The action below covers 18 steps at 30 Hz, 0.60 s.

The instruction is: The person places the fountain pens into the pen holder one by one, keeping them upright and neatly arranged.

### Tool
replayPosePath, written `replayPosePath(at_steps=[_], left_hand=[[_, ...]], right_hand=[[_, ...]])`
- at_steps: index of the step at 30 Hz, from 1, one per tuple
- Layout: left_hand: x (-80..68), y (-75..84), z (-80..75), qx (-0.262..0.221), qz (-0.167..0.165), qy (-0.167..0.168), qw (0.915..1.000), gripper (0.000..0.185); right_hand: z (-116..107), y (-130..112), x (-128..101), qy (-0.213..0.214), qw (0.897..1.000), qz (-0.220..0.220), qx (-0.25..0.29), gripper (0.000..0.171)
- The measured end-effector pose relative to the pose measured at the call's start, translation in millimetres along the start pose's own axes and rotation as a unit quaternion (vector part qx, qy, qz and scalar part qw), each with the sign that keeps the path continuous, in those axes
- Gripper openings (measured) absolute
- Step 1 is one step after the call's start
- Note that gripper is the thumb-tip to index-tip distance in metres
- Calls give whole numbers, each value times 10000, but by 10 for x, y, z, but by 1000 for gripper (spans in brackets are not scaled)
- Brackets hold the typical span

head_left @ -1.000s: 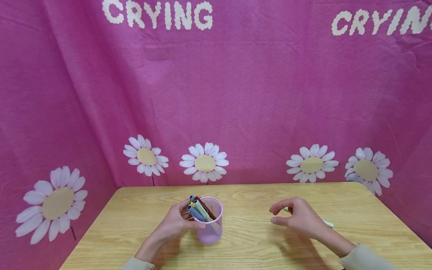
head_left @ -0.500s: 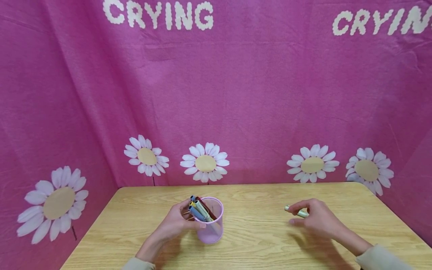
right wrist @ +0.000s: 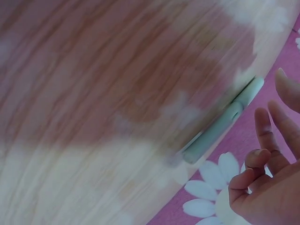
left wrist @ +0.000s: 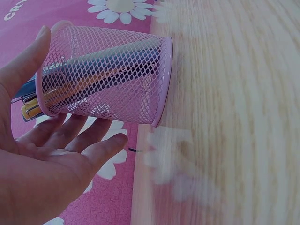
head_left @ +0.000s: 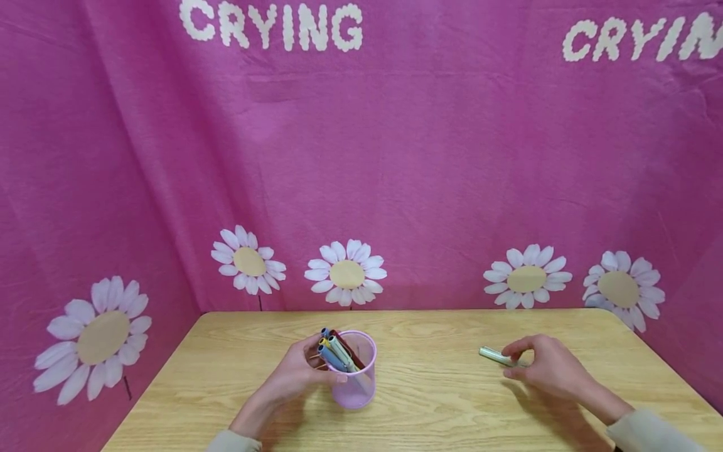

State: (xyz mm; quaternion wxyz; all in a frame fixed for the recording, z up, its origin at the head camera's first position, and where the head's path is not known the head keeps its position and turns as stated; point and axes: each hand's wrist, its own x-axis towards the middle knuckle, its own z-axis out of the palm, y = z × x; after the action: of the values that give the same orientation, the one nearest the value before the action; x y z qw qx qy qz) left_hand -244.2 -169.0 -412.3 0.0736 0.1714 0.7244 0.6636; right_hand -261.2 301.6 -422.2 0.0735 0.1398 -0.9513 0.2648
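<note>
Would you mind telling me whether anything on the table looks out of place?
One pale green pen lies loose on the table by the right hand, apart from the other pens standing in the pink mesh cup at the left hand. Nothing looks spilled or damaged.

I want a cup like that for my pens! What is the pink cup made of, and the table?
The round pink mesh cup looks like painted metal wire: you see pens through its tiny holes. The tan table looks like wood or wood-look laminate, with grain lines and a smooth matte top.
</note>
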Motion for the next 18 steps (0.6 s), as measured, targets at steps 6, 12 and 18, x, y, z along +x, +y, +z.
replayPosePath(at_steps=[6, 12, 18], left_hand=[[10, -6, 7, 61, -46, 43, 10000, 77], [22, -9, -1, 94, -38, 44, 9999, 79], [17, -10, 16, 212, 7, 65, 9998, 79]], right_hand=[[-37, 116, 49, 7, 9999, -62, -125, 37], [-39, 153, 95, -107, 9996, -22, -272, 41], [-22, 166, 140, -198, 9987, 240, -395, 32]])
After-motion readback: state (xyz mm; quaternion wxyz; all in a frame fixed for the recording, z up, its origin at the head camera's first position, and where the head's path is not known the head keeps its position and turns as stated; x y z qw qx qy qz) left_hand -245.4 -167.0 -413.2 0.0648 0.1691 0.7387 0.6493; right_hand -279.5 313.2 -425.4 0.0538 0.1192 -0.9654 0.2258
